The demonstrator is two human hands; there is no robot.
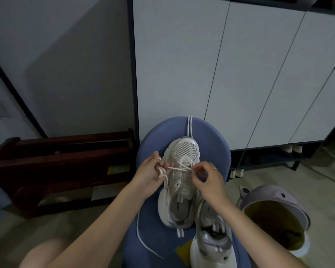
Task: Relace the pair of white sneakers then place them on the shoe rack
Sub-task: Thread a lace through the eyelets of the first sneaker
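Observation:
A white sneaker [180, 182] lies on a blue stool [217, 149], toe pointing away from me. My left hand [150, 174] grips one end of its pale lace [179, 168] at the shoe's left side. My right hand [208, 177] pinches the other end over the eyelets on the right. The lace stretches across the tongue between both hands. A second white sneaker [211, 242] stands at the stool's near right, partly under my right forearm. A loose white lace [190, 126] lies past the first shoe's toe, and another white lace [141, 238] trails off the stool's left side.
A dark wooden shoe rack [62, 171] stands low on the left against the wall. White cabinet doors [240, 74] rise behind the stool, with shoes on the open shelf [294, 148] beneath. A lilac bin [275, 217] sits on the floor at the right.

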